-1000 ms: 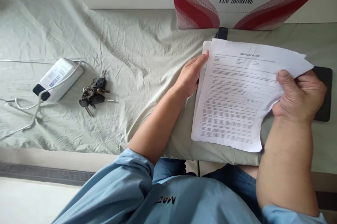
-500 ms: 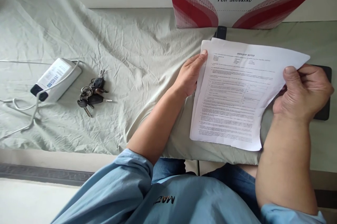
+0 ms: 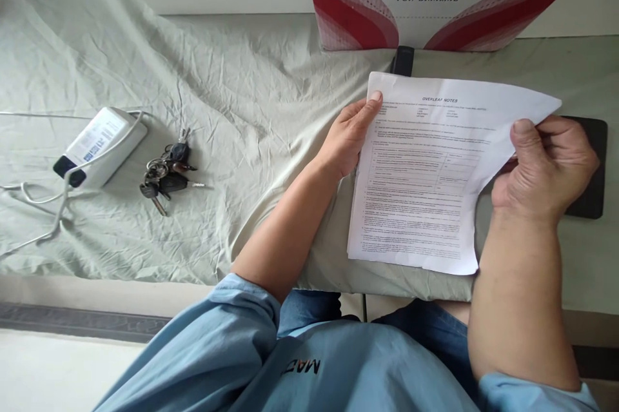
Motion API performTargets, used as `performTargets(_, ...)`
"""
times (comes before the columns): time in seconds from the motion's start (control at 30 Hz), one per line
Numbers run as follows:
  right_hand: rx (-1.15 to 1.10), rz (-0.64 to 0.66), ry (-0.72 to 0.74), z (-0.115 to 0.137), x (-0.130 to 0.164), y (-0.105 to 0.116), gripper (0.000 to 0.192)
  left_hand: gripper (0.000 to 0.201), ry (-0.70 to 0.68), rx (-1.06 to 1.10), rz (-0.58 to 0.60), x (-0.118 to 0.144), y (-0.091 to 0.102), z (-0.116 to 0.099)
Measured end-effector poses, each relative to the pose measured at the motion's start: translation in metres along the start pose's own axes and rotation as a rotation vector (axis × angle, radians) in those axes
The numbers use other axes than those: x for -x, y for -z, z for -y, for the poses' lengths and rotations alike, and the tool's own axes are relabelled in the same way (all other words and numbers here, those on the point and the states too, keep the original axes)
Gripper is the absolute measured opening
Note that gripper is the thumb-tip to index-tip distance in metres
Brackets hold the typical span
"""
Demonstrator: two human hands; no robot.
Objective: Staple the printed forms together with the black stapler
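Printed paper sheets point(image 3: 416, 186), headed "OVERLEAF NOTES", are held up between my two hands over the cloth-covered table. My left hand point(image 3: 351, 131) pinches their upper left edge, thumb on top and the other fingers behind. On the other side, my right hand point(image 3: 546, 164) grips the upper right corner between thumb and bent fingers. That corner curls upward, and the right edge bows inward. Fine print and a small table cover the page. How many sheets there are I cannot tell.
A red and white water carton point(image 3: 411, 12) stands at the back, a black object point(image 3: 402, 61) at its foot. Beyond my right hand lies a dark flat item point(image 3: 590, 173). To the left, a bunch of keys point(image 3: 169, 170) and a white device with a cable point(image 3: 104, 144) rest on the green cloth point(image 3: 251, 109).
My right hand has shifted slightly left with its corner of the paper. The sheets' edges lie more evenly together at the top left. My left hand has barely moved.
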State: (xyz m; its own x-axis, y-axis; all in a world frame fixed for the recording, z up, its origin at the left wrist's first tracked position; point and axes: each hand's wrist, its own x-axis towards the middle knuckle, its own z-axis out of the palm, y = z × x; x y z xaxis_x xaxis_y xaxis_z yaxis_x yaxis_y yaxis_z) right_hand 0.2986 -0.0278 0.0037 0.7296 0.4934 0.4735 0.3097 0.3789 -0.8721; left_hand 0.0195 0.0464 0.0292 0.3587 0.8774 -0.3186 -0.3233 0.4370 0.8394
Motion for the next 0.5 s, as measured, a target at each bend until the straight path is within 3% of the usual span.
performTargets(0.17, 0.014, 0.014, -0.012, 0.001, 0.002, -0.001, 0.052, 0.050, 0.004, -0.005, 0.054, -0.001, -0.001, -0.002)
performTargets(0.3, 0.038, 0.033, -0.023, 0.001, 0.004, 0.000, 0.057, 0.041, 0.012, 0.000, 0.011, 0.001, -0.003, -0.002)
performTargets(0.4, 0.097, 0.140, -0.068, 0.006, 0.001, 0.009, 0.070, 0.042, -0.033, 0.024, -0.054, 0.003, -0.004, -0.004)
performTargets(0.5, 0.136, 0.323, -0.270, 0.022, -0.007, 0.025, 0.096, 0.043, -0.103, 0.104, -0.075, -0.003, 0.000, -0.007)
